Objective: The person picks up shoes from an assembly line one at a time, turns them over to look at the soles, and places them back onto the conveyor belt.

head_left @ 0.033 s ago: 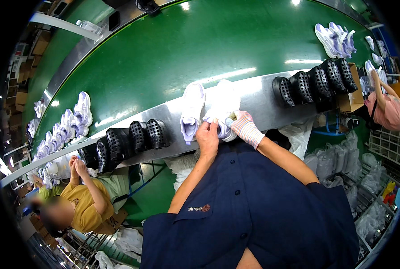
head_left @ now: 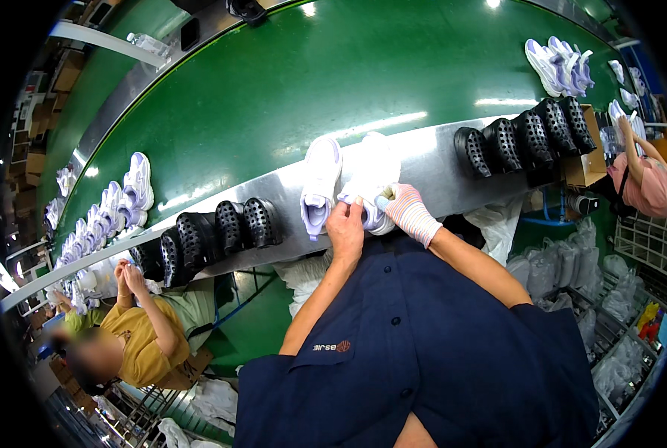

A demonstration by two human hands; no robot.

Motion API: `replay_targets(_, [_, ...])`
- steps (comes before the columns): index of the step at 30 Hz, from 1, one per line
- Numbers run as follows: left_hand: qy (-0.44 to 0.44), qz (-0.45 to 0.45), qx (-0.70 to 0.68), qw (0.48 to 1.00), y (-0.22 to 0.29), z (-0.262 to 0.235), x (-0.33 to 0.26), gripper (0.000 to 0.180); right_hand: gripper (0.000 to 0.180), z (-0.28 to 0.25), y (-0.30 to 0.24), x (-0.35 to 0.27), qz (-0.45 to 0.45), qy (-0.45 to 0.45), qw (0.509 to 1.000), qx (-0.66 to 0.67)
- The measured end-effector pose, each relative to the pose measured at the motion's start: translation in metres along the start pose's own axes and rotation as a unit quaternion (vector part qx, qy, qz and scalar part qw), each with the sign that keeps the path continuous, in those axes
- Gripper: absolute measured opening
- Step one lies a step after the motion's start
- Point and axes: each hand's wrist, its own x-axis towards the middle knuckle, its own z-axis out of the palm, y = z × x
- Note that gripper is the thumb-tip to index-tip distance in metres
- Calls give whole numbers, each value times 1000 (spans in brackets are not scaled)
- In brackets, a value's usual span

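Observation:
Two white sneakers with lilac linings lie side by side on the metal table edge, toes pointing away from me. The left sneaker (head_left: 321,175) is untouched. At the heel opening of the right sneaker (head_left: 372,168), my bare left hand (head_left: 345,228) pinches the collar between thumb and fingers. My right hand (head_left: 408,213), in a striped glove, is closed at the other side of the same opening, its thumb and fingertips against the shoe. Glare washes out the right sneaker's upper, and my hands partly cover its heel.
Black perforated shoe lasts (head_left: 230,225) stand to my left, with more black lasts (head_left: 531,138) to my right. The green conveyor belt (head_left: 296,82) carries white-lilac sneakers (head_left: 138,181) at left. Co-workers sit on both sides, one in a yellow shirt (head_left: 143,340), another in pink (head_left: 640,179).

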Motion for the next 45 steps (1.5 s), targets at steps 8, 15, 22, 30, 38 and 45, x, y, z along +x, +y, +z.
replay_targets(8, [-21, 39, 57, 997, -3, -4, 1, 25, 28, -7, 0, -6, -26, 11, 1000, -12])
replay_targets(15, [-34, 6, 11, 999, -8, -7, 3, 27, 35, -4, -11, -13, -73, 49, 996, -18])
replay_targets(22, [9, 120, 159, 980, 1, 0, -1, 30, 38, -10, -25, -9, -27, -9, 996, -84])
replay_targets(30, [17, 186, 236, 954, 16, 5, -5, 29, 30, -11, -4, 0, -6, -45, 998, -49])
replay_targets(38, [22, 133, 224, 965, 10, 4, 3, 28, 20, -30, -30, -1, 99, -170, 971, 137])
replay_targets(45, [7, 135, 221, 966, 9, 2, 1, 33, 22, -59, -64, 5, 17, -170, 982, 80])
